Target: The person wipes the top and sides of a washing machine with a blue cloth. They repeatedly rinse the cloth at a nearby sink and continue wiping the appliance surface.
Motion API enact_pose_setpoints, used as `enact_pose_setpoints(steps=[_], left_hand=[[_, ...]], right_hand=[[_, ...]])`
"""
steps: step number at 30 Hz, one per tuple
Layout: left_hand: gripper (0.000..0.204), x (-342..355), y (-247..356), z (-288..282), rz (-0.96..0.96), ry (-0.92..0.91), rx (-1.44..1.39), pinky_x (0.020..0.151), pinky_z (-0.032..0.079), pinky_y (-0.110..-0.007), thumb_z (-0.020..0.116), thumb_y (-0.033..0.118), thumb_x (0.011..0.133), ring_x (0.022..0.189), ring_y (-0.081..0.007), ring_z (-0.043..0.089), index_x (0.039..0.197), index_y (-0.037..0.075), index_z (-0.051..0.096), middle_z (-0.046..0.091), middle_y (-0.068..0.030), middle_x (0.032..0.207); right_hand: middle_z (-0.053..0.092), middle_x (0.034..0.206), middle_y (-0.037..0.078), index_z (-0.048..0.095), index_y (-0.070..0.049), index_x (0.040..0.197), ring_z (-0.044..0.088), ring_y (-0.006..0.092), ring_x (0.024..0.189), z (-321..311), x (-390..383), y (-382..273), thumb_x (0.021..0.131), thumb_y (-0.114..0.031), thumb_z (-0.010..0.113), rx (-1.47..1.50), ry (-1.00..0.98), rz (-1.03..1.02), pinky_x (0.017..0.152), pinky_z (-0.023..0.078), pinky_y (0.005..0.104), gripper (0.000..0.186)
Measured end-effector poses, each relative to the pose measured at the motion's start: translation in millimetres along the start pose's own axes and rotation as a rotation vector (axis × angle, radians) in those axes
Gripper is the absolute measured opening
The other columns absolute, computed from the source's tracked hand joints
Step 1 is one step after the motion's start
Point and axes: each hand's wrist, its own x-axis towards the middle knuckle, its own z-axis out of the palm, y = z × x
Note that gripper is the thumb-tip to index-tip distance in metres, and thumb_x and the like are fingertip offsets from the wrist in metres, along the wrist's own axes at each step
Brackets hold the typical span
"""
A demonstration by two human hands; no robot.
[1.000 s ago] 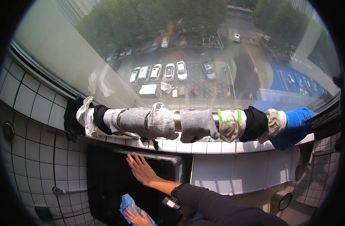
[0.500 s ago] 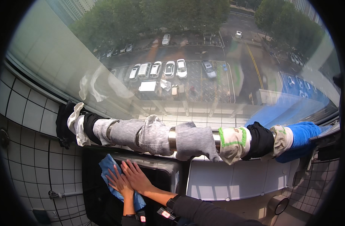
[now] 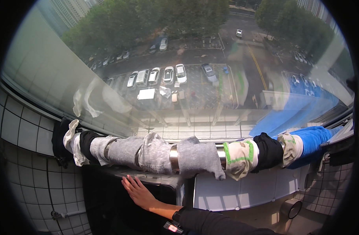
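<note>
My right hand [image 3: 138, 193] lies with fingers outstretched on the top of a dark, glossy appliance [image 3: 99, 196], near its far rim, my dark-sleeved forearm reaching in from the lower right. Nothing shows in its grasp. A small device with a red-lit panel [image 3: 173, 227] is at the lower edge beside the forearm. My left hand and the blue cloth it was on are out of sight.
A metal rail [image 3: 174, 158] hung with socks, garments and a blue towel [image 3: 310, 143] runs across above the appliance, before a window [image 3: 191, 47] overlooking parked cars. A white panelled surface [image 3: 226, 194] lies right of the appliance; tiled walls [image 3: 34, 184] stand at the sides.
My left hand moved up with the blue cloth beside my right, then left the view with it. My right hand now sits slightly farther left. The rail appears lower as the view shifts.
</note>
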Motion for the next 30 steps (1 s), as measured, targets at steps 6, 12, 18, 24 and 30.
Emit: enact_pose_setpoints(steps=[6,12,18,24,30], left_hand=[[0.06,88,93,-15,-0.128,0.005,-0.018,0.111,0.021,-0.068,0.029,0.055,0.104,0.15,-0.0412,0.017,0.159,0.037,0.016,0.015,-0.0012,0.167],[0.054,66,210,-72,0.592,0.256,-0.195,0.114,0.02,-0.064,0.033,0.043,0.106,0.15,-0.0409,0.018,0.158,0.027,0.029,0.019,-0.0064,0.166],[0.056,-52,157,-62,0.992,0.268,-0.285,0.117,0.008,-0.064,0.031,0.038,0.105,0.153,-0.0396,0.011,0.156,0.013,0.034,0.019,-0.0126,0.166],[0.053,-78,70,-31,0.654,0.107,0.038,0.116,0.013,-0.062,0.037,0.033,0.104,0.148,-0.0388,0.019,0.155,0.019,0.035,0.024,-0.0108,0.162],[0.048,-35,70,-25,0.387,0.114,0.015,0.113,0.022,-0.06,0.039,0.033,0.105,0.142,-0.0377,0.03,0.15,0.017,0.041,0.034,-0.0124,0.155]], right_hand=[[0.027,0.161,0.017,0.029,0.005,0.152,0.022,0.033,0.151,-3,-1,0,0.099,-0.022,0.043,0.038,-0.041,0.001,0.122,0.019,0.0456,0.062],[0.027,0.161,0.018,0.03,0.005,0.152,0.02,0.0336,0.152,-3,0,0,0.098,-0.023,0.043,0.044,-0.007,0.014,0.122,0.019,0.046,0.062],[0.027,0.16,0.02,0.03,0.006,0.152,0.019,0.0352,0.151,0,0,1,0.096,-0.023,0.041,0.041,-0.014,-0.015,0.123,0.016,0.0471,0.064],[0.027,0.16,0.019,0.03,0.006,0.152,0.02,0.0345,0.151,15,1,-1,0.097,-0.022,0.04,0.049,0.044,-0.004,0.123,0.016,0.0478,0.062],[0.027,0.16,0.019,0.031,0.006,0.151,0.019,0.0347,0.152,23,1,-2,0.097,-0.021,0.041,0.021,0.056,-0.002,0.123,0.016,0.0485,0.061]])
